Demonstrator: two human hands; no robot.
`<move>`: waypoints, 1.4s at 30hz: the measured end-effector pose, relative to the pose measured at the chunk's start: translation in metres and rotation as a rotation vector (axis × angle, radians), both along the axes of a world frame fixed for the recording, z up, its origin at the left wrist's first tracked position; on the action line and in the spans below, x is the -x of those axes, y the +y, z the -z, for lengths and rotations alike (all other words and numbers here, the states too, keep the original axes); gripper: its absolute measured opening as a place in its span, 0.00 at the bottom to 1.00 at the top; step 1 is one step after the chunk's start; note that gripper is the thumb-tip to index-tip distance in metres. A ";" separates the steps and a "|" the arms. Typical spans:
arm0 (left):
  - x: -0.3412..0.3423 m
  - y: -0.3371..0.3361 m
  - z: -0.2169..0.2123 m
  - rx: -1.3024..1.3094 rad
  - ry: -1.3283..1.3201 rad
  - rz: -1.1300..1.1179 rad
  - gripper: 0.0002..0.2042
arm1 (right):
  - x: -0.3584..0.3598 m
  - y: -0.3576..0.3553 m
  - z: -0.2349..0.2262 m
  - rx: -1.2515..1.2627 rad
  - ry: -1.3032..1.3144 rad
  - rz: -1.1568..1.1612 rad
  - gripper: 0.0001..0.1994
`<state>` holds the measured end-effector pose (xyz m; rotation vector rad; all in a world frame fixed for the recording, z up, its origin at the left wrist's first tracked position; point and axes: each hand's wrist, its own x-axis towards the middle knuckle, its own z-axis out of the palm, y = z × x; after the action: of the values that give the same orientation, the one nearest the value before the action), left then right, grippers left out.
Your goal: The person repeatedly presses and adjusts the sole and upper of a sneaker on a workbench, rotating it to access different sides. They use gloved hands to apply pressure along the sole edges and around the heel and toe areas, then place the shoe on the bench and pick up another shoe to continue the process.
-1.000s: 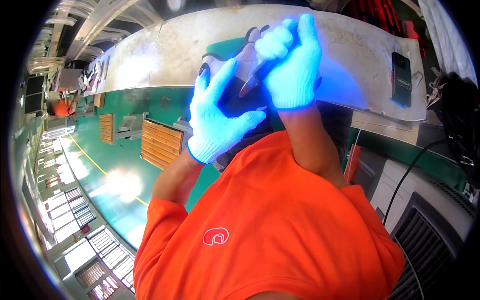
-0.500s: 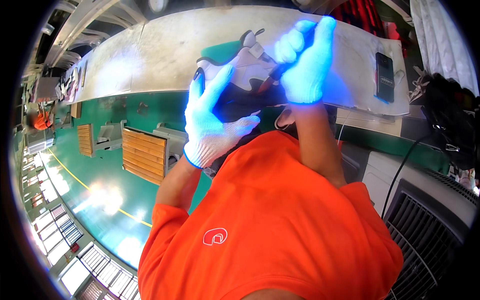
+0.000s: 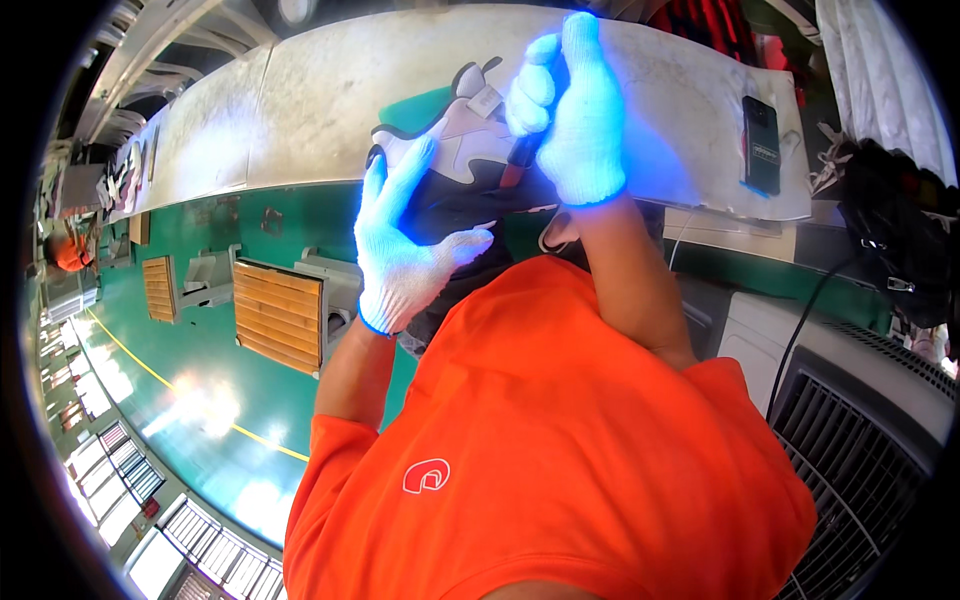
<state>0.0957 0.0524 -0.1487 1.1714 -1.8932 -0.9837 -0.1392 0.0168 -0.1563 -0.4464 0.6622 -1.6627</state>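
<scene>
A white, grey and black sneaker with a teal panel and a heel loop lies at the near edge of the worktable, toe to the left. My left hand, in a white knitted glove, holds it by the toe end. Its fingers reach over the upper, with the thumb apart on the near side. At the heel end, my gloved right hand is closed around a dark-handled tool, thumb pointing up. Most of that tool is hidden in the fist, so its kind is unclear. Bright blue glare washes over both gloves.
The long pale worktable stretches to the left. A dark phone lies at its right end. A black bag and a grilled grey machine stand to the right. Slatted wooden platforms are on the green floor at left.
The right hand has shifted a little left, closer over the sneaker's heel, bringing the tool along. The left hand keeps its hold on the toe end. The whole view has shifted slightly.
</scene>
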 end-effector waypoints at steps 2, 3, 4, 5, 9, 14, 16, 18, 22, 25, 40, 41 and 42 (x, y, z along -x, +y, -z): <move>-0.001 0.001 0.002 -0.022 0.035 0.007 0.52 | -0.005 0.002 -0.004 -0.037 0.052 0.057 0.24; -0.002 0.000 0.005 -0.009 0.051 0.011 0.52 | -0.006 0.002 -0.005 -0.055 0.078 0.087 0.24; -0.003 -0.001 0.011 0.005 0.067 0.017 0.52 | -0.006 0.002 -0.004 -0.055 0.072 0.084 0.24; -0.003 -0.004 0.016 0.021 0.089 0.023 0.52 | -0.003 0.002 -0.005 -0.050 0.072 0.080 0.24; 0.032 -0.026 0.049 0.162 0.069 0.095 0.49 | 0.031 0.001 -0.011 0.055 0.091 0.082 0.23; 0.076 -0.056 0.098 0.111 0.226 0.237 0.48 | 0.060 -0.002 -0.011 -0.059 0.185 0.340 0.22; 0.077 -0.061 0.106 0.131 0.241 0.258 0.49 | 0.062 0.003 -0.009 -0.009 0.234 0.376 0.22; 0.072 -0.058 0.105 0.091 0.198 0.288 0.50 | 0.056 0.013 -0.006 -0.001 0.289 0.374 0.22; 0.068 -0.061 0.094 -0.170 0.411 0.326 0.66 | 0.049 0.027 -0.001 0.037 0.294 0.376 0.22; 0.065 -0.066 0.092 -0.315 0.488 0.327 0.65 | 0.049 0.032 0.005 0.121 0.302 0.355 0.23; 0.083 -0.070 0.072 -0.586 0.775 0.248 0.61 | 0.053 0.017 -0.005 0.046 0.346 0.216 0.25; 0.082 -0.068 0.070 -0.595 0.784 0.254 0.61 | 0.050 0.016 -0.006 0.017 0.395 0.252 0.25; 0.082 -0.069 0.071 -0.556 0.743 0.263 0.61 | 0.048 0.015 -0.008 0.008 0.439 0.303 0.25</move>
<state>0.0136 -0.0164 -0.2196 0.6700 -1.2107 -1.8635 -0.1869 0.0316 -0.1486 -0.7582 1.0887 -1.8688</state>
